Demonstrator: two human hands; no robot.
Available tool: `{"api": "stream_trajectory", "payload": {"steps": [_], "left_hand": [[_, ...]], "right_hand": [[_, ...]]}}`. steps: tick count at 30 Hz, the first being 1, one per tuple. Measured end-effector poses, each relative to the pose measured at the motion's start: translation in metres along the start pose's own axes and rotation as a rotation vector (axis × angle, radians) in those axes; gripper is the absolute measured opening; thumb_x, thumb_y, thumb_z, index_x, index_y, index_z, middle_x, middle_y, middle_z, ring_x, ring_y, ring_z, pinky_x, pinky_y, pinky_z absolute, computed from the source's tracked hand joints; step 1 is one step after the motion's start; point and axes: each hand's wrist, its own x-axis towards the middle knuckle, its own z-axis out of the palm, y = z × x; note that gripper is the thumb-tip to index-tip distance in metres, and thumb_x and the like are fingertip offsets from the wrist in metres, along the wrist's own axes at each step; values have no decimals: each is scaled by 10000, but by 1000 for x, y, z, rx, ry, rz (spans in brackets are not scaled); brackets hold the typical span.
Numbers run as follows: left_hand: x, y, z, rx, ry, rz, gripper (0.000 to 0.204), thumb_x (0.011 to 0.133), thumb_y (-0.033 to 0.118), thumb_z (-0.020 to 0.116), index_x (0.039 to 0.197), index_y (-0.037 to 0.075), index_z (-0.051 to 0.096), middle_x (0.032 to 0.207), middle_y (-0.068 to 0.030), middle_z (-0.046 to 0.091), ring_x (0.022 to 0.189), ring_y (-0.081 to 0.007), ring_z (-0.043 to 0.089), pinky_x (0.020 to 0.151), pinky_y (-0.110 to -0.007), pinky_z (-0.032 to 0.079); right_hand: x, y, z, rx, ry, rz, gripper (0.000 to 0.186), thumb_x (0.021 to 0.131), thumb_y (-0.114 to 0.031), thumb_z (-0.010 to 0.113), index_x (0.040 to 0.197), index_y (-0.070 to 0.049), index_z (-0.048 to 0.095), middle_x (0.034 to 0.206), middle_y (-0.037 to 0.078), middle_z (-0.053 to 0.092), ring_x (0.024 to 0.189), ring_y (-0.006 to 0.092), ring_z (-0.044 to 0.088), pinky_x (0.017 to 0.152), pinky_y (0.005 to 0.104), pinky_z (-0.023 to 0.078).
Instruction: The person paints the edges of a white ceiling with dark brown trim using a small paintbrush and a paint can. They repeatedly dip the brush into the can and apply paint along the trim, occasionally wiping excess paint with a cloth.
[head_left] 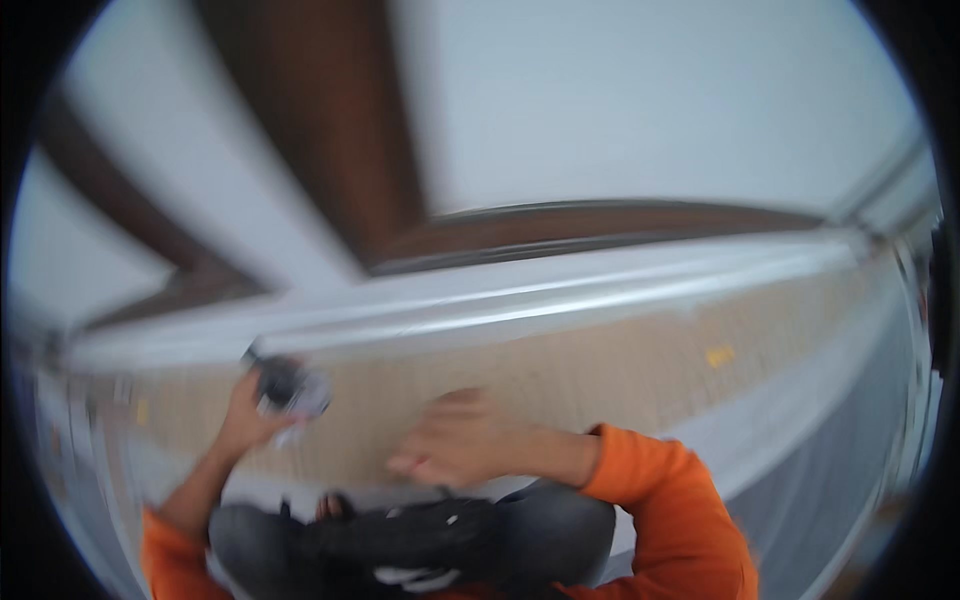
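Note:
My left hand [250, 410] is wrapped round a small object with a black upper part and a pale, shiny lower part [308, 394]; motion blur hides its kind. It is held above a beige strip with a wood-like grain [570, 365]. To the right of it, my right hand [458, 438] hovers in front of my knees, fingers curled in. A small reddish spot shows near its thumb side, and whether anything is inside the fingers cannot be made out. The two hands are apart.
Beyond the beige strip runs a white ledge [480, 310], then white panels in brown frames [345, 130]. Small yellow marks [720, 355] lie on the strip. Grey flooring [810, 500] spreads at the right. A black bag [400, 540] rests between my bent knees.

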Motion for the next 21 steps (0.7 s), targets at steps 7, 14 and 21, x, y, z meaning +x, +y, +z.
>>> {"api": "stream_trajectory", "payload": {"steps": [7,14,21], "left_hand": [[5,10,8,-72,33,-41,782,688,239,990,1359,40,642,1222,-133,736,1163,-233,683,1080,-374,496],[3,2,-8,-33,-12,19,785,693,252,982,1371,53,639,1243,-138,744,1166,-239,700,1064,-374,512],[31,-30,-74,-101,-255,143,757,705,252,973,1366,84,643,1246,-114,746,1171,-249,706,1046,-377,526]], "right_hand": [[-8,19,-35,-61,-186,146,193,976,-245,752,858,-97,715,710,42,677,546,210,623,522,312,500],[0,29,-38,28,61,256,212,1045,-206,654,954,-23,711,822,108,734,682,205,687,622,300,539],[41,-19,-31,-204,155,541,378,1128,-298,530,909,-4,624,759,109,680,655,175,644,618,303,524]]}}
